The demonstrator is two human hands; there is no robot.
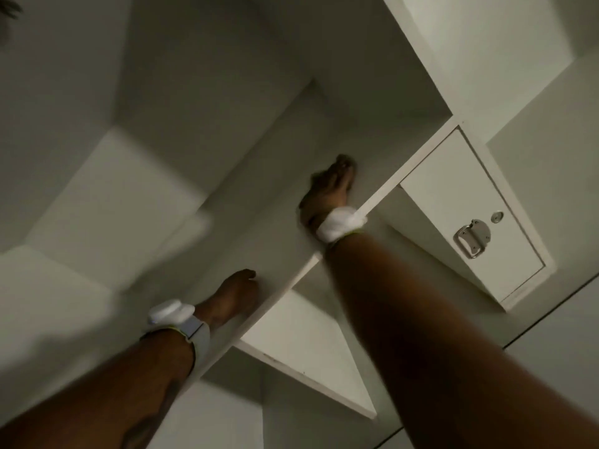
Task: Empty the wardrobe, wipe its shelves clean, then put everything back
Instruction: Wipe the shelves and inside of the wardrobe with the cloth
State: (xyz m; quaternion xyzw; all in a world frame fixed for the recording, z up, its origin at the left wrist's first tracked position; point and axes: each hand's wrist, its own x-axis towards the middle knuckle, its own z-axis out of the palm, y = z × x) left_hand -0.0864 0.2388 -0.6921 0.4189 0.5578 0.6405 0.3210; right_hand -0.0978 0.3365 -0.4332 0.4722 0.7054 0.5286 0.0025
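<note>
The white wardrobe appears tilted, and its shelf (272, 202) runs diagonally through the middle with nothing on it. My right hand (327, 192) reaches over the shelf's front edge and lies on the board, fingers bunched together toward the back. Motion blur hides whether it holds anything. Lower left, my left hand (235, 294) rests on the same shelf near its front edge, fingers relaxed and holding nothing. Both wrists wear white bands.
A white locker door (453, 202) with a metal pull handle (471, 238) and a round lock (497, 217) sits right of the shelf. A lower shelf board (308, 351) juts out beneath. White side walls enclose the compartments.
</note>
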